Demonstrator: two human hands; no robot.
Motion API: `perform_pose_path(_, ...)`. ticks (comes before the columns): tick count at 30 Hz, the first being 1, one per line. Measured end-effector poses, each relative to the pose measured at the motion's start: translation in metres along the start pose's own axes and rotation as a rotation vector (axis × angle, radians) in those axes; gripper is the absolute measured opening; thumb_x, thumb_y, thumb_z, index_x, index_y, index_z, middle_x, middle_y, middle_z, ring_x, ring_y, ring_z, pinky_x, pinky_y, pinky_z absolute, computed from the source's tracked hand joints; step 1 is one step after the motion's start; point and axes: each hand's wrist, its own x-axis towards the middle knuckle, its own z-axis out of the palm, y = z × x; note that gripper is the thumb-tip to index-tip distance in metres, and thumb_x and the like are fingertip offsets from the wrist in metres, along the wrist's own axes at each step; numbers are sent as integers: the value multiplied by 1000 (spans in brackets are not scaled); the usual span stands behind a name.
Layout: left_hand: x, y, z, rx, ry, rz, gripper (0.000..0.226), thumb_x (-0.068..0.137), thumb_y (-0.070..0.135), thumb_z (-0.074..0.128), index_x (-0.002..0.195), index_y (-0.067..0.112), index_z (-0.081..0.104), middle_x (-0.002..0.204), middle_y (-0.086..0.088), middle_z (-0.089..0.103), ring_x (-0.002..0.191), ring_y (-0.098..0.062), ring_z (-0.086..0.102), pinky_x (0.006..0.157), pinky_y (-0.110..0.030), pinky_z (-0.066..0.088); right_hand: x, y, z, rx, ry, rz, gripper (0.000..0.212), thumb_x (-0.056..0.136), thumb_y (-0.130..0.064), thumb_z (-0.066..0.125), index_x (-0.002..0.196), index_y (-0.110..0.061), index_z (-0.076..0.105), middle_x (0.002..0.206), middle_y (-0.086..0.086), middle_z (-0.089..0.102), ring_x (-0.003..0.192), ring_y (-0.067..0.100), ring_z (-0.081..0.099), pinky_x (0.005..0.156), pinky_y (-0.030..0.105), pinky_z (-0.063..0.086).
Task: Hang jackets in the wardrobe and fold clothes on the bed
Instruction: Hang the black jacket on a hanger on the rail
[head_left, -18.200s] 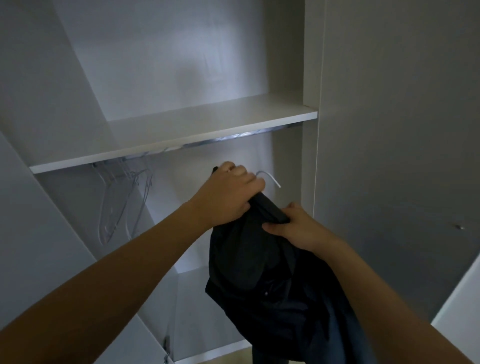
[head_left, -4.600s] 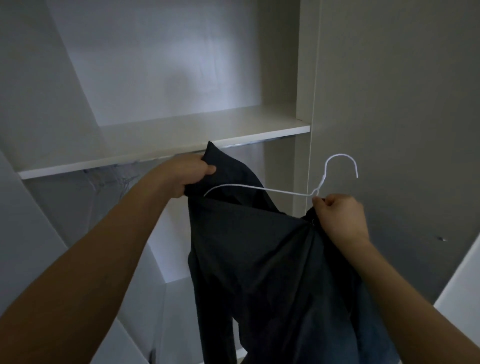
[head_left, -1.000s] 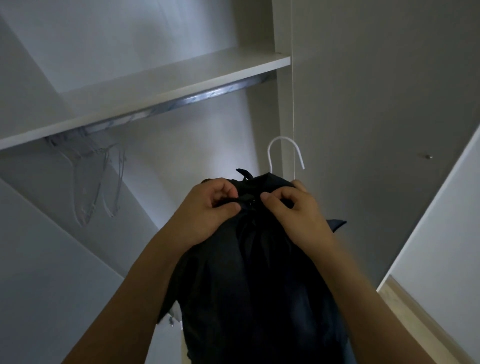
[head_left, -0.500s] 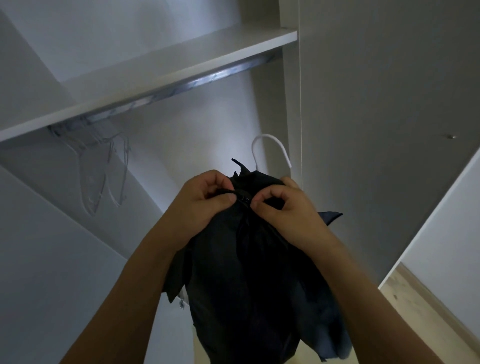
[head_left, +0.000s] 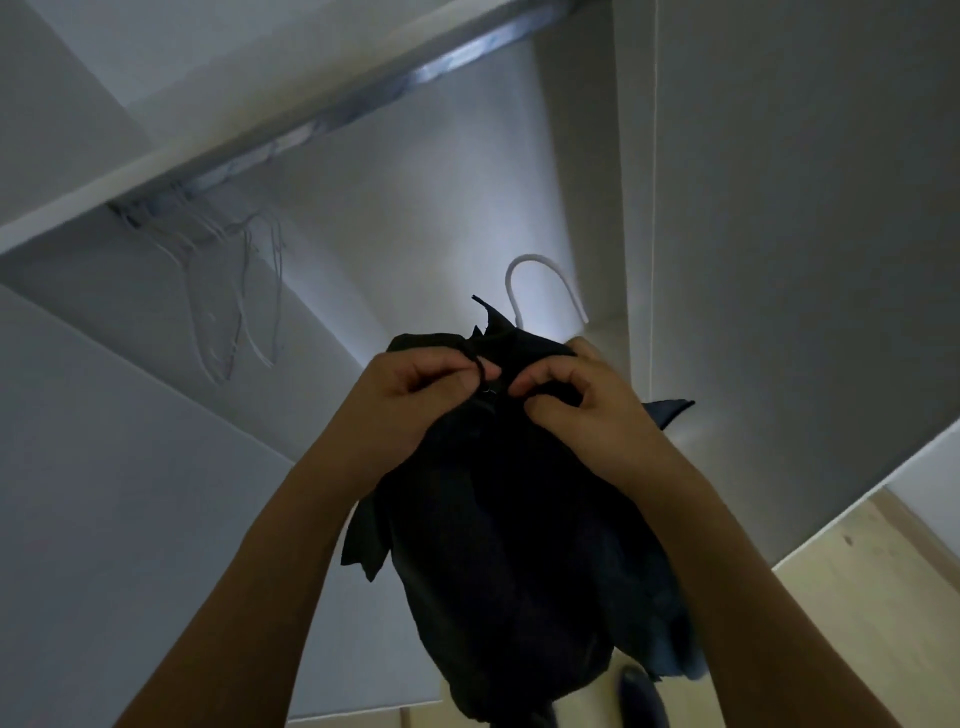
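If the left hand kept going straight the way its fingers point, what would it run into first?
The left hand pinches the dark jacket at the collar, fingers pointing toward the right hand. It would probably meet that hand's fingertips first, since they sit just across the collar, though depth is hard to judge.

- The left hand (head_left: 415, 395) and the right hand (head_left: 576, 410) pinch the collar of a dark jacket (head_left: 519, 530).
- A white hanger hook (head_left: 543, 283) rises just above the hands.
- Empty hangers (head_left: 234, 296) hang on the rail (head_left: 363, 104), up and left of the left hand.
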Motion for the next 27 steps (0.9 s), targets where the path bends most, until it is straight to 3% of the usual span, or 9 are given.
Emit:
perform_pose_path(3, 0, -12, -3, 227, 33, -52, 13, 90, 16, 66, 90, 29, 68, 85, 11, 72, 84, -7, 68, 80, -27, 55, 7, 10, 12, 158, -46, 77, 18, 84, -32, 56, 79, -28, 73, 96, -12, 51, 89, -4, 55, 74, 6, 41)
perform_pose_path(6, -2, -25, -3, 525, 68, -55, 9, 87, 30, 68, 84, 36, 64, 79, 18, 66, 77, 0, 63, 76, -25, 50, 16, 23, 28, 243, -60, 202, 39, 87, -48, 44, 76, -25, 73, 95, -12, 55, 86, -7, 55, 79, 16, 40)
perform_pose_path(8, -5, -31, -3, 675, 89, -60, 7, 87, 38, 67, 86, 38, 60, 80, 19, 66, 76, 0, 61, 74, -24, 49, 22, 32, 37, 246, -79, 255, 59, 87, -63, 30, 76, -24, 73, 100, -8, 60, 95, -1, 56, 88, 24, 38)
perform_pose_path(10, -8, -37, -5, 749, 127, -102, 18, 84, 44, 69, 90, 37, 53, 84, 15, 67, 75, -3, 62, 71, -23, 49, 26, 36, 45, 193, -90, 257, 63, 87, -71, 28, 74, -27, 71, 101, -6, 60, 93, -4, 56, 84, 21, 36)
perform_pose_path(15, -10, -48, -17, 846, 97, -205, 24, 81, 49, 69, 90, 35, 52, 78, 17, 63, 68, -1, 58, 62, -17, 43, 34, 42, 62, 134, -76, 228, 52, 82, -71, 44, 65, -28, 66, 89, -10, 51, 80, -14, 52, 73, 16, 33)
perform_pose_path(19, -9, -50, -24, 839, 56, -225, 11, 82, 44, 67, 88, 36, 63, 72, 19, 62, 65, 1, 59, 63, -18, 46, 44, 39, 75, 85, -134, 224, 62, 77, -72, 54, 71, -12, 67, 86, -14, 50, 74, -11, 56, 63, 12, 37)
perform_pose_path(22, -7, -53, -31, 779, 45, -258, 12, 83, 41, 67, 94, 39, 70, 75, 25, 63, 72, 5, 61, 63, -9, 42, 48, 38, 81, 96, -195, 211, 51, 73, -70, 60, 61, -21, 63, 82, -27, 50, 72, -10, 58, 58, 8, 43)
perform_pose_path(27, -7, -57, -40, 665, 86, -261, 12, 88, 27, 63, 89, 35, 72, 77, 25, 65, 82, 9, 60, 67, -1, 41, 56, 43, 77, -24, -284, 162, 23, 79, -54, 66, 68, -35, 63, 91, -16, 48, 81, -8, 54, 69, 16, 36)
